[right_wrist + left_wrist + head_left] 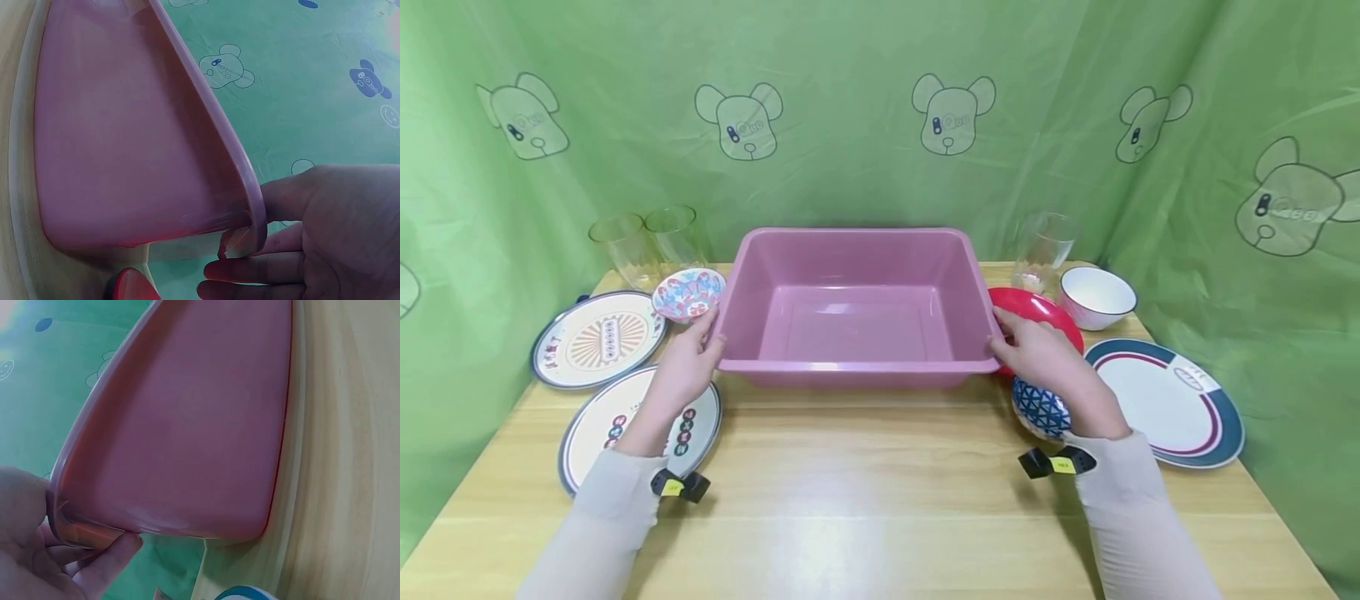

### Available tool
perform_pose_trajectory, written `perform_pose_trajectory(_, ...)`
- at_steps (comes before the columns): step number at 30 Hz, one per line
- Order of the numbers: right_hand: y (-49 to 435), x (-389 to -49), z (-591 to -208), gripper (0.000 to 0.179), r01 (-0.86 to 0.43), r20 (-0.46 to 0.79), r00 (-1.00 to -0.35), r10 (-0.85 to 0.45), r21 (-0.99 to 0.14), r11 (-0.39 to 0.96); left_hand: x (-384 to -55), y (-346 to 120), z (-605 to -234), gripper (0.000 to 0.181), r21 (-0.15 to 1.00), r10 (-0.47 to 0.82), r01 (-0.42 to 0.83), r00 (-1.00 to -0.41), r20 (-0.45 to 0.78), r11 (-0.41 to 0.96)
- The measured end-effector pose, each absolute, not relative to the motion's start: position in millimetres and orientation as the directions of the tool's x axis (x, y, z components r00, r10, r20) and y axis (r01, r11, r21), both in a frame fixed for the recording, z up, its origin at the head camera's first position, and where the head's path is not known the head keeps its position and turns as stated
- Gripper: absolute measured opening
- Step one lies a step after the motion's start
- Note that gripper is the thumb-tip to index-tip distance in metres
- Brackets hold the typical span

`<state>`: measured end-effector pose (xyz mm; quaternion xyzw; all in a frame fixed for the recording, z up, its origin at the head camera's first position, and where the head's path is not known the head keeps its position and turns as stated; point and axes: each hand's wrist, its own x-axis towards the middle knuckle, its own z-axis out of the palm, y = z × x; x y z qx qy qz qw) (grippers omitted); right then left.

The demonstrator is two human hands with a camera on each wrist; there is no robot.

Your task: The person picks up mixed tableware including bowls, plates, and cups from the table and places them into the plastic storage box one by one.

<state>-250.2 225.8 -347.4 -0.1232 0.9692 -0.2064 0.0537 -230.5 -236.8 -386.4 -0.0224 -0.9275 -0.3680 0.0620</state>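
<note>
A pink plastic basin (pixel 850 367) stands upright on the wooden table, its inside bare. My left hand (pixel 688 362) grips its rim at the near left corner, and in the left wrist view curled fingers (pixel 106 565) show under the lip. At the opposite near corner, my right hand (pixel 1048 358) grips the rim; the right wrist view shows the thumb side over the lip and fingers (pixel 256 272) beneath it. Below the right hand sits a blue patterned bowl (pixel 1039 408), and a red plate (pixel 1045 312) lies behind that hand.
Left of the basin are two white plates (pixel 587 342), a floral bowl (pixel 688 292) and two yellowish glasses (pixel 625 250). On the right stand clear glass (pixel 1045 250), a white bowl (pixel 1097 296) and a teal-rimmed plate (pixel 1150 408). A green curtain (pixel 850 167) hangs behind the table.
</note>
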Motion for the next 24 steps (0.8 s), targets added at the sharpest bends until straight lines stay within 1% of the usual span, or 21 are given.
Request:
perform_pose_trajectory(8,227.9,-246.5,-345.2,0.068,-0.236,-0.05,-0.958,-0.281,-0.415,0.879,-224.1,-239.6,-375.8,0.062,0.633,0.041,0.077,-0.997,0.071,0.77)
perform_pose_trajectory(14,226.9,-240.0,-340.1,0.066,-0.279,-0.047,-0.946,-0.322,-0.39,0.878,-219.4,-243.4,-369.0,0.065,0.615,0.106,0.119,-0.993,0.058,0.779)
perform_pose_trajectory(19,227.1,-236.1,-336.4,0.061,-0.293,-0.054,-0.939,-0.339,-0.389,0.874,-218.3,-248.7,-368.2,0.07,0.652,0.142,0.122,-0.99,0.022,0.749)
perform_pose_trajectory(22,226.7,-239.5,-337.8,0.067,-0.233,-0.065,-0.958,-0.281,-0.397,0.888,-220.7,-249.9,-370.9,0.071,0.696,0.121,0.083,-0.993,-0.006,0.713)
perform_pose_trajectory(24,227.0,-243.1,-341.1,0.068,-0.199,-0.059,-0.968,-0.244,-0.411,0.89,-224.1,-249.6,-375.4,0.073,0.748,0.102,0.047,-0.994,-0.028,0.663)
